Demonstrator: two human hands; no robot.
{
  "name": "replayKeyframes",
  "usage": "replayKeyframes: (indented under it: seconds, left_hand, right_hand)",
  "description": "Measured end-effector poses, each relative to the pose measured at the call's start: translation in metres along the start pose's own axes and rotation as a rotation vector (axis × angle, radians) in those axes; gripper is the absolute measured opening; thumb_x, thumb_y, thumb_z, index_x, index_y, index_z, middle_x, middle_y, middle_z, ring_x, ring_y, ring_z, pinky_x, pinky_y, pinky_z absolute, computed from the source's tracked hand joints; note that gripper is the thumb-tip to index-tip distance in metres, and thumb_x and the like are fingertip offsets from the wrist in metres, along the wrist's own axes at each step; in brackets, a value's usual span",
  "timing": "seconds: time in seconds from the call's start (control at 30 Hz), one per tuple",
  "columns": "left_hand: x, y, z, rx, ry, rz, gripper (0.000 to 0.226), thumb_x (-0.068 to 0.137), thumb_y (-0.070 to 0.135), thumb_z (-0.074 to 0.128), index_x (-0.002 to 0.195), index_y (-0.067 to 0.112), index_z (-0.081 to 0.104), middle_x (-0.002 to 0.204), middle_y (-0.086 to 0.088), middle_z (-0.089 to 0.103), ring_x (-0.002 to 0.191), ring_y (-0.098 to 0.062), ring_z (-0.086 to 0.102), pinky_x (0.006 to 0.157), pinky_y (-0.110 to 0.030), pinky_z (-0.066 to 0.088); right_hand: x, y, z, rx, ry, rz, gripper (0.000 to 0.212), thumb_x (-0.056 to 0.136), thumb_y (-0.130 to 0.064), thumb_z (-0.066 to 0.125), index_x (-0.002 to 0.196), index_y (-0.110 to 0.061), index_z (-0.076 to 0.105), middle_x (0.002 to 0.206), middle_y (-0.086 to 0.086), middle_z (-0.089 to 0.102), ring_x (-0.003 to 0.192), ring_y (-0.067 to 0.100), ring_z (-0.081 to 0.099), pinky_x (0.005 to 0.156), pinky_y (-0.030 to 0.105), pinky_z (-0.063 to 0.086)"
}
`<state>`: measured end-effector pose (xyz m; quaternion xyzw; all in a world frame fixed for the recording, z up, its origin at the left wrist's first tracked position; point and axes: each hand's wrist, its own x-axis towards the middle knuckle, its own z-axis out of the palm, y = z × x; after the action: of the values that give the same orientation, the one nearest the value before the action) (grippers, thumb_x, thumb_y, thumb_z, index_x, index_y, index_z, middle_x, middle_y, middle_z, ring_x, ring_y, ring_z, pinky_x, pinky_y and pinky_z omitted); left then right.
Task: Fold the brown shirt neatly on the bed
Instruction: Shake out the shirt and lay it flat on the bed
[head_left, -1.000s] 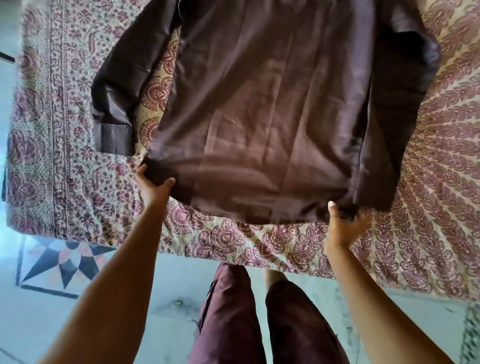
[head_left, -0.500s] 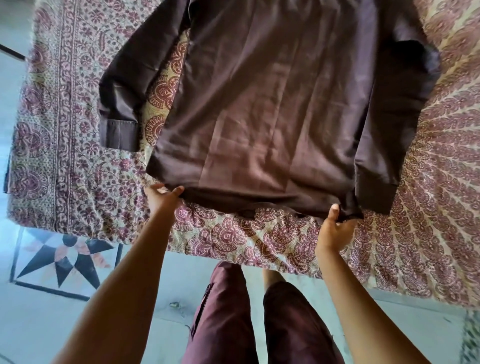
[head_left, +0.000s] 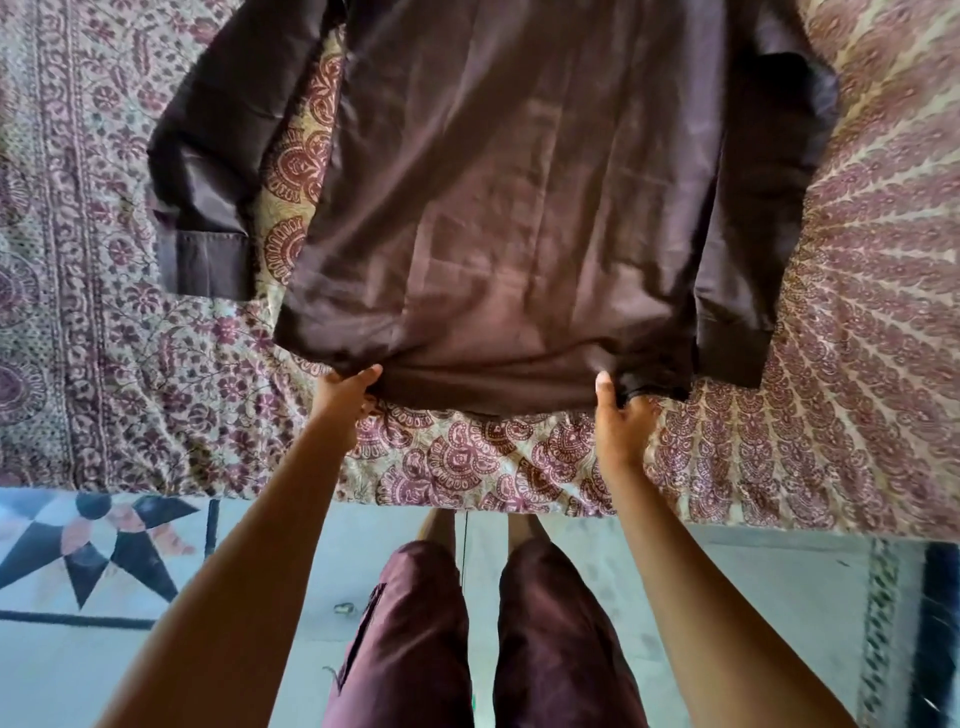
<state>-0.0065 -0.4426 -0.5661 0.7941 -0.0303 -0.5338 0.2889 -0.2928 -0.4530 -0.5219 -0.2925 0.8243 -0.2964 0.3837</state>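
Observation:
The brown shirt (head_left: 519, 208) lies spread flat on the bed (head_left: 857, 364), which has a maroon paisley cover, with the shirt's hem toward me. Its left sleeve (head_left: 208, 171) lies apart from the body, cuff toward me. The right sleeve (head_left: 743, 249) lies along the right side. My left hand (head_left: 345, 397) pinches the hem near its left corner. My right hand (head_left: 621, 415) grips the hem near the right corner, thumb on top. The collar end is out of view at the top.
The bed's near edge (head_left: 467, 506) runs across the middle of the view. Below it is a pale tiled floor (head_left: 753, 597) with a black star inlay (head_left: 93, 551) at the left. My legs in maroon trousers (head_left: 493, 639) stand close to the bed.
Both hands have moved inward along the hem and closed on it. The hem has been pushed slightly up the bed and bunches between them. The view has shifted a little.

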Motion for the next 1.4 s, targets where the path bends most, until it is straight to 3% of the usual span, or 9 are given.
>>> replayKeyframes:
  seconds: [0.27,0.43,0.57,0.73,0.83,0.93,1.13,1.3,1.4]
  left_hand:
    - [-0.01,0.005,0.001,-0.042,-0.144,-0.07,0.014,0.082,0.011,0.068,0.092,0.006,0.059,0.084,-0.009,0.063,0.063,-0.016,0.063,0.055,-0.023,0.054]
    - [-0.014,0.0,-0.001,0.042,-0.105,-0.052,0.014,0.08,0.008,0.07,0.075,0.005,0.057,0.051,-0.002,0.062,0.039,-0.008,0.055,0.043,-0.019,0.045]
    - [-0.02,-0.012,-0.006,0.385,-0.175,-0.011,0.03,0.08,0.022,0.072,0.06,0.009,0.054,0.04,0.003,0.055,0.036,-0.014,0.05,0.045,-0.022,0.041]
    - [-0.035,-0.005,-0.013,0.894,0.259,0.621,0.024,0.084,0.031,0.065,0.083,0.01,0.052,0.076,-0.007,0.053,0.068,-0.024,0.049,0.058,-0.033,0.04]
    - [-0.029,-0.008,-0.018,1.12,-0.055,1.15,0.029,0.072,0.026,0.076,0.09,0.012,0.058,0.087,-0.01,0.057,0.073,-0.025,0.054,0.063,-0.035,0.048]
    - [-0.018,-0.008,-0.01,1.356,-0.266,1.347,0.049,0.058,0.029,0.084,0.1,0.015,0.062,0.098,-0.01,0.062,0.081,-0.028,0.061,0.07,-0.038,0.051]
    - [-0.024,0.016,0.016,1.405,-0.365,1.236,0.022,0.071,0.02,0.071,0.093,0.015,0.068,0.096,-0.009,0.065,0.087,-0.028,0.064,0.07,-0.039,0.055]
    - [-0.022,0.059,0.021,1.276,-0.501,0.847,0.026,0.083,0.036,0.053,0.093,0.018,0.069,0.086,-0.006,0.071,0.075,-0.024,0.065,0.072,-0.035,0.055]
    - [-0.018,0.092,0.027,1.022,-0.354,0.903,0.028,0.078,0.032,0.056,0.092,0.013,0.071,0.082,-0.007,0.07,0.071,-0.015,0.059,0.064,-0.024,0.043]
  right_hand:
    - [-0.02,0.001,0.029,0.103,-0.093,0.315,0.032,0.081,-0.028,0.07,0.099,-0.003,0.062,0.1,0.014,0.065,0.088,0.027,0.062,0.082,0.041,0.051]
    - [-0.022,0.018,0.024,0.327,-0.023,0.528,0.015,0.093,-0.016,0.054,0.086,-0.005,0.047,0.044,0.002,0.054,0.027,0.003,0.044,0.032,0.014,0.036]
    - [-0.03,0.037,0.012,0.085,0.03,0.493,0.022,0.093,-0.025,0.054,0.088,-0.003,0.053,0.05,0.0,0.06,0.032,0.004,0.052,0.036,0.018,0.039]
    - [-0.042,0.043,0.002,-0.514,0.14,-0.272,0.02,0.085,-0.028,0.058,0.089,-0.008,0.057,0.083,0.01,0.067,0.075,0.031,0.063,0.057,0.029,0.037]
    - [-0.036,0.046,0.011,-0.708,-0.149,-0.757,0.03,0.078,-0.033,0.06,0.098,-0.012,0.056,0.09,0.008,0.061,0.078,0.027,0.06,0.061,0.032,0.045]
    - [-0.028,0.037,0.025,-0.874,-0.311,-0.812,0.045,0.066,-0.033,0.077,0.102,-0.014,0.058,0.098,0.009,0.058,0.081,0.029,0.06,0.064,0.036,0.046]
    - [-0.012,0.014,0.032,-0.628,-0.418,-0.66,0.008,0.079,-0.02,0.065,0.084,-0.015,0.061,0.092,0.003,0.059,0.082,0.026,0.06,0.068,0.034,0.043]
    - [0.006,-0.006,0.026,-0.448,-0.415,-0.52,0.011,0.086,-0.025,0.059,0.088,-0.015,0.061,0.08,0.003,0.069,0.078,0.025,0.066,0.064,0.036,0.05]
    - [0.021,-0.029,0.029,-0.326,-0.28,-0.611,0.013,0.086,-0.022,0.059,0.094,-0.012,0.061,0.086,0.0,0.068,0.082,0.021,0.065,0.071,0.032,0.048]
